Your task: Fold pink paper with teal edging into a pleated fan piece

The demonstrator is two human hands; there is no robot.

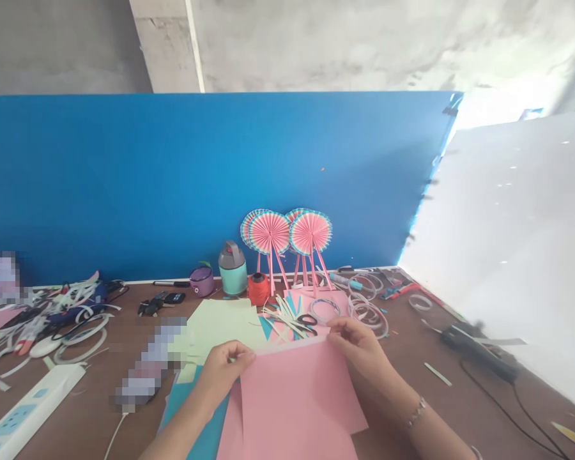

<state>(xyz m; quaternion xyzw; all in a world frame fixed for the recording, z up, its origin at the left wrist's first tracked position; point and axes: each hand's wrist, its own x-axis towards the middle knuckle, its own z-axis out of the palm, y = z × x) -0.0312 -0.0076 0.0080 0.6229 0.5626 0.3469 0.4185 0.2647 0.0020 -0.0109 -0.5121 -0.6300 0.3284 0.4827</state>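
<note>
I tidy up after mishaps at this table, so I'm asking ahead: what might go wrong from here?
The top pink sheet, pinched by the left hand and right hand, overlaps another pink sheet, so the lower one might get dragged along.
The black-handled scissors lie just beyond the right hand; a forward reach could knock them.
The pink paper fans rise on slim sticks and might topple if bumped.
</note>
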